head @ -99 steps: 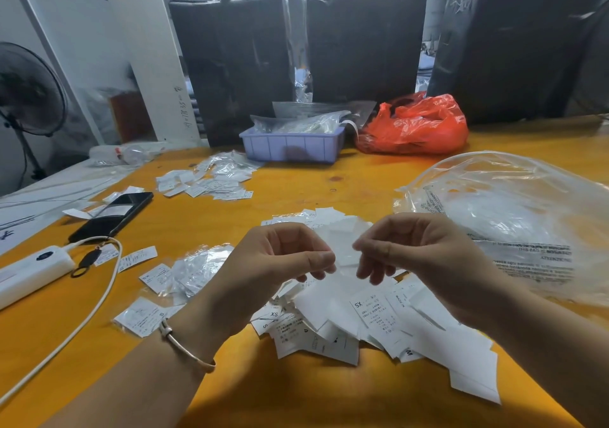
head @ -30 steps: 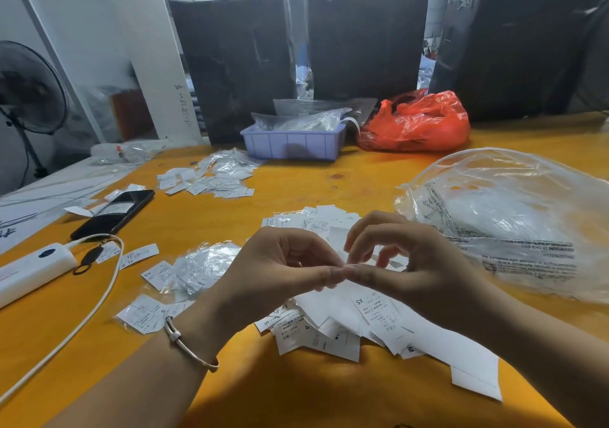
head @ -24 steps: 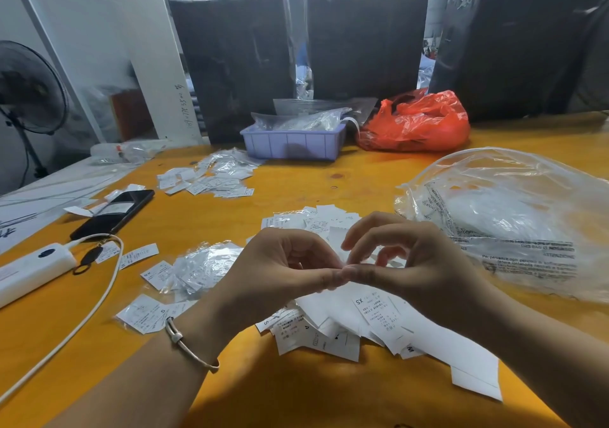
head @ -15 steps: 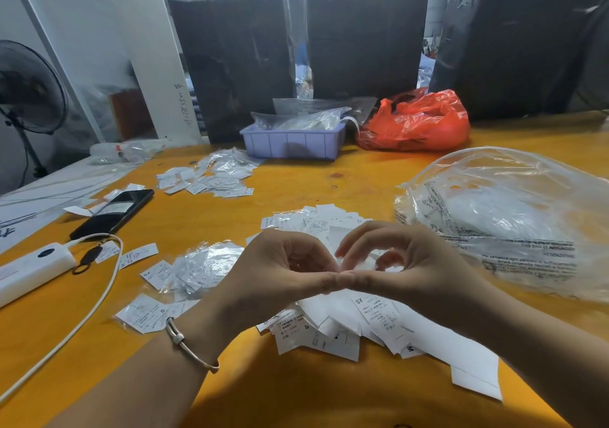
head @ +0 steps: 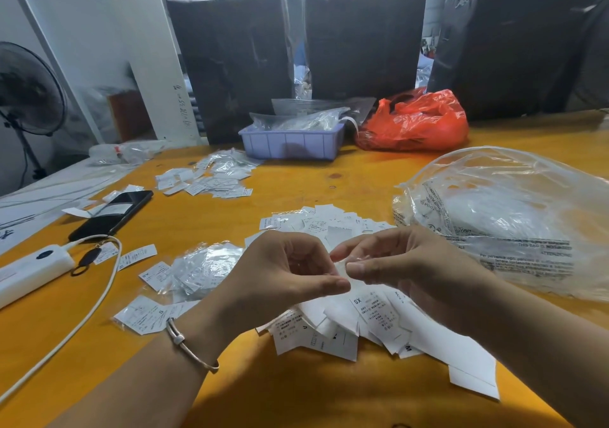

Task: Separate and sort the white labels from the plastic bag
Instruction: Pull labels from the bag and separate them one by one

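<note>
Your thumbs, pressed tip to tip 0.5 s earlier, had drawn slightly apart. Your left hand (head: 283, 282) and right hand (head: 405, 263) both had fingers (head: 362, 268) curled, pinching a small clear packet (head: 342, 268) between them. Directly beneath lay the pile of white labels (head: 372, 315) on the orange surface (head: 296, 394). To your right sat the large plastic bag (head: 507, 216); to your left, a phone (head: 113, 212) and white power bank (head: 29, 269).
</note>
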The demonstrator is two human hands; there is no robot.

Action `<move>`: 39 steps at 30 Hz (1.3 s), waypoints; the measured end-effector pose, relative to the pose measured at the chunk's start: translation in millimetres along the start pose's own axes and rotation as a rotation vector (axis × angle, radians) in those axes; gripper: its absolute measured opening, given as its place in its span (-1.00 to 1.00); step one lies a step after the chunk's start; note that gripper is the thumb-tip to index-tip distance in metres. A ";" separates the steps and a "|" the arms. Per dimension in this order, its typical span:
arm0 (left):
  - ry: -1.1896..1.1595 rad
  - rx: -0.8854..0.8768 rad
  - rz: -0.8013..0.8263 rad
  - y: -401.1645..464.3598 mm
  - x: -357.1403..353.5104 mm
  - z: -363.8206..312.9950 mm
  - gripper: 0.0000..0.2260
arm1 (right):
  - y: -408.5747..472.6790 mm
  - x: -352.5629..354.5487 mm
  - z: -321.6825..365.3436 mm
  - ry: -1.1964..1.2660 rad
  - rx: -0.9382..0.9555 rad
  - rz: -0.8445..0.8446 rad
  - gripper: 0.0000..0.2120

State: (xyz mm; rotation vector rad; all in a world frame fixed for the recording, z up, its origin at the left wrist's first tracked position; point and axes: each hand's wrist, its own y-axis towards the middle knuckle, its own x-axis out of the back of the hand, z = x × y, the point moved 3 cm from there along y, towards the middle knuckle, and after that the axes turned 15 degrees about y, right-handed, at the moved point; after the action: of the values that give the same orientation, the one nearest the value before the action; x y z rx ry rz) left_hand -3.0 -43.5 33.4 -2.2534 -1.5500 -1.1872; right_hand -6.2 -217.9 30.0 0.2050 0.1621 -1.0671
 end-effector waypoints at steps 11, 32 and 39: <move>-0.045 0.028 -0.050 -1.1 5.8 3.2 -0.86 | -4.9 20.0 22.5 -0.019 0.293 -0.226 -0.91; -0.008 -0.017 -0.007 -1.3 2.5 -2.4 -0.88 | -5.8 4.9 13.9 -0.431 0.289 0.002 -0.83; -0.003 -0.002 0.051 -2.1 0.0 -0.2 -0.94 | -5.1 4.5 12.5 -0.420 0.368 -0.051 -0.82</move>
State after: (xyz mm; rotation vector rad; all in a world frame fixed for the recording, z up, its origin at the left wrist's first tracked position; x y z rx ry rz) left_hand -4.9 -42.7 32.9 -2.2821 -1.4844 -1.1728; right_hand -8.1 -227.1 40.6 0.3025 -0.4117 -1.1621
